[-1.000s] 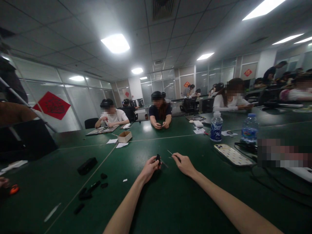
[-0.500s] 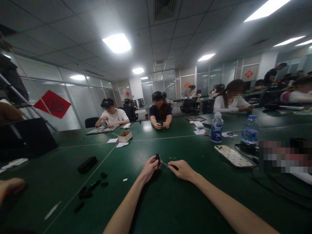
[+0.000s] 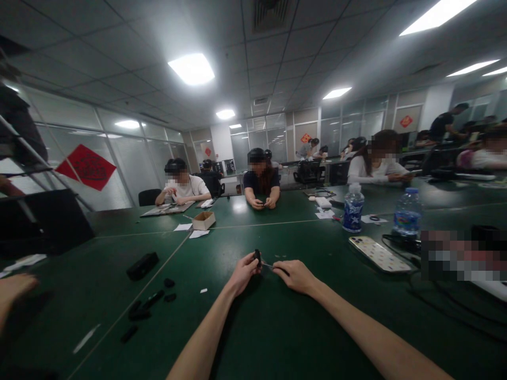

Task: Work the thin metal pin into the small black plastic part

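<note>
My left hand point(image 3: 244, 275) is closed around a small black plastic part point(image 3: 257, 257), held up over the green table. From my right hand point(image 3: 295, 274) a thin metal shaft point(image 3: 268, 265) points left; it looks like a small screwdriver, its handle mostly covered by my fingers. The shaft's tip meets the side of the black part near my left fingertips, but the exact contact spot is too small to see. Left of my hands, several loose black pieces point(image 3: 139, 312) lie on the table, with a larger black block point(image 3: 142, 266) behind them.
An open cardboard box point(image 3: 203, 220) stands on paper ahead. To the right are a patterned phone point(image 3: 379, 254), two bottles point(image 3: 353, 208) and dark cables point(image 3: 443, 301). A co-worker's hand point(image 3: 18, 289) rests at the left edge. Other people sit across the green table point(image 3: 277, 338).
My two hands keep nearly the same place and hold, with the black part turned very slightly. The co-worker's hand at the left edge has shifted a little.
</note>
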`<control>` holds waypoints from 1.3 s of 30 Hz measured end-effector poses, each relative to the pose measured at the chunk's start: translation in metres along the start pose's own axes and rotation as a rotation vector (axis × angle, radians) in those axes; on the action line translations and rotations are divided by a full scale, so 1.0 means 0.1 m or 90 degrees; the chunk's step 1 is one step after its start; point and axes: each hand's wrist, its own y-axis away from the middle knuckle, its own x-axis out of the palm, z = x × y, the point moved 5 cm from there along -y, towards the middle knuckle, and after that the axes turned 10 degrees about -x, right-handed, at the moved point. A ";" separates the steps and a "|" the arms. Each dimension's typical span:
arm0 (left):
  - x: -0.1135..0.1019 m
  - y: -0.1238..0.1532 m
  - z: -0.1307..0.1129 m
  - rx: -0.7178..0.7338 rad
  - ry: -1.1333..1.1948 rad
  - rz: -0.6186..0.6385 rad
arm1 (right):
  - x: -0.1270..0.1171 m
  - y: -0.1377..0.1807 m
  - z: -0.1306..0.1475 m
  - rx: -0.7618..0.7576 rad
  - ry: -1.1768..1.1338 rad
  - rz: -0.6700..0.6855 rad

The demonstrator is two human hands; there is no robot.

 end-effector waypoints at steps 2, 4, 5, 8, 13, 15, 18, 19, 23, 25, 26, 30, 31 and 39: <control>0.00 0.00 0.00 0.000 0.004 0.001 | 0.00 0.00 0.00 0.008 -0.003 -0.004; -0.01 -0.01 0.01 -0.006 0.007 -0.005 | -0.01 0.00 -0.03 0.028 -0.003 -0.020; -0.01 -0.02 0.02 -0.011 0.008 -0.008 | -0.03 0.00 -0.05 0.043 -0.001 -0.033; -0.02 -0.04 0.05 -0.024 0.007 -0.016 | -0.06 0.00 -0.12 0.087 0.004 -0.075; -0.06 -0.05 0.07 -0.023 0.021 -0.035 | -0.03 0.00 -0.08 0.043 -0.012 -0.049; -0.07 -0.06 0.08 -0.022 0.028 -0.039 | -0.02 0.00 -0.03 0.019 -0.016 -0.028; -0.08 -0.06 0.09 -0.023 0.035 -0.045 | -0.01 0.00 0.00 0.006 -0.015 -0.015; -0.08 -0.06 0.09 -0.024 0.037 -0.048 | -0.02 0.00 0.00 0.003 -0.015 -0.012; -0.08 -0.06 0.09 -0.027 0.040 -0.052 | -0.03 0.00 0.01 -0.003 -0.016 -0.004; -0.08 -0.06 0.09 -0.027 0.040 -0.051 | -0.04 -0.01 0.02 -0.004 -0.016 -0.002; -0.08 -0.06 0.09 -0.026 0.039 -0.049 | -0.04 -0.01 0.02 -0.004 -0.016 -0.002; -0.09 -0.06 0.09 -0.019 0.036 -0.040 | -0.05 -0.01 0.03 -0.007 -0.015 0.002; -0.09 -0.06 0.09 -0.018 0.035 -0.038 | -0.04 0.00 0.03 -0.008 -0.014 0.003; -0.08 -0.05 0.08 -0.017 0.026 -0.037 | -0.02 0.00 0.02 -0.011 0.001 0.007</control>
